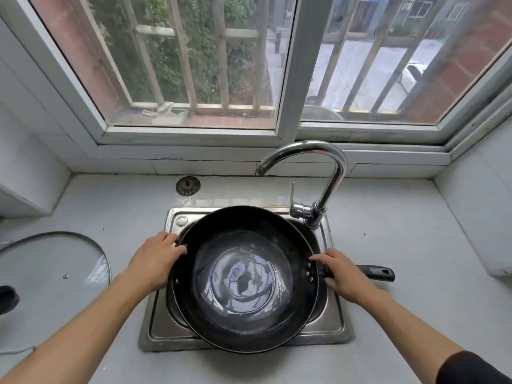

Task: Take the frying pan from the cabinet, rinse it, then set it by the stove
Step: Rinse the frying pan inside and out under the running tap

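Note:
A large black frying pan (243, 278) sits over the steel sink (332, 325), covering most of the basin, with a shallow pool of water shining in its bottom. Its black handle (376, 273) points right over the counter. My left hand (155, 259) grips the pan's left rim. My right hand (343, 275) is closed around the base of the handle, beside the rivets. The chrome faucet (329, 173) arches above the back of the sink; no water runs from its spout.
A glass pot lid (52, 270) lies on the counter at left. A metal sink strainer (188, 185) rests behind the sink near the window sill. The white countertop (415, 245) stretches right to a tiled wall. A barred window fills the back.

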The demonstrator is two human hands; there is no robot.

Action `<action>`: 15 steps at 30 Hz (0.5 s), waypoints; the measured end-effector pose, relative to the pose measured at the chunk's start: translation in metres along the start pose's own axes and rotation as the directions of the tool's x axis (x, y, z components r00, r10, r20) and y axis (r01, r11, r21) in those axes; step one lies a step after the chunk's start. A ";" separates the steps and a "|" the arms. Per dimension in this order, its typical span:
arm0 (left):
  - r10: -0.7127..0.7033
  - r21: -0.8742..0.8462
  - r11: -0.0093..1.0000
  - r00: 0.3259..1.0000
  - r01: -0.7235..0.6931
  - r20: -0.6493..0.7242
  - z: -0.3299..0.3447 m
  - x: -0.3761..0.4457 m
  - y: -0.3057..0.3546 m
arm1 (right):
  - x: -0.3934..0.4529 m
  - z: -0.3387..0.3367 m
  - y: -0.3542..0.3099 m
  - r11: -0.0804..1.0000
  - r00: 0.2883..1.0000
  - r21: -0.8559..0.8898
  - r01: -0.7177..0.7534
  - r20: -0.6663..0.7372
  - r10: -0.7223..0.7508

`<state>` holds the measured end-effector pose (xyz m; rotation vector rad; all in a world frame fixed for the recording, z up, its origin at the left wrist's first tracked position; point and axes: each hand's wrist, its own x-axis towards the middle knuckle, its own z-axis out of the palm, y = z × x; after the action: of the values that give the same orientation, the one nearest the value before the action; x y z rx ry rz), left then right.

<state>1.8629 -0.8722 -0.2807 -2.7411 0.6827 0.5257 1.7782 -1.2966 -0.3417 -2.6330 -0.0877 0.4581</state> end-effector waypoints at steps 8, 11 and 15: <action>0.012 0.004 1.000 1.000 -0.012 -0.015 -0.002 -0.003 -0.001 | 0.039 -0.030 -0.053 0.987 0.931 0.083 0.139 -0.352 -0.101; 0.028 -0.052 0.998 0.998 -0.031 -0.063 0.003 -0.004 -0.004 | 0.067 -0.035 -0.071 0.992 0.918 0.049 0.119 -0.386 -0.091; 0.059 -0.010 0.998 0.977 -0.063 -0.204 0.016 0.001 -0.007 | 0.112 -0.028 -0.070 1.000 0.950 -0.008 -0.016 -0.313 0.013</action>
<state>1.8624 -0.8615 -0.2946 -2.8223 0.8159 0.2658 1.8948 -1.2308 -0.3203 -2.6824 0.0313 0.0397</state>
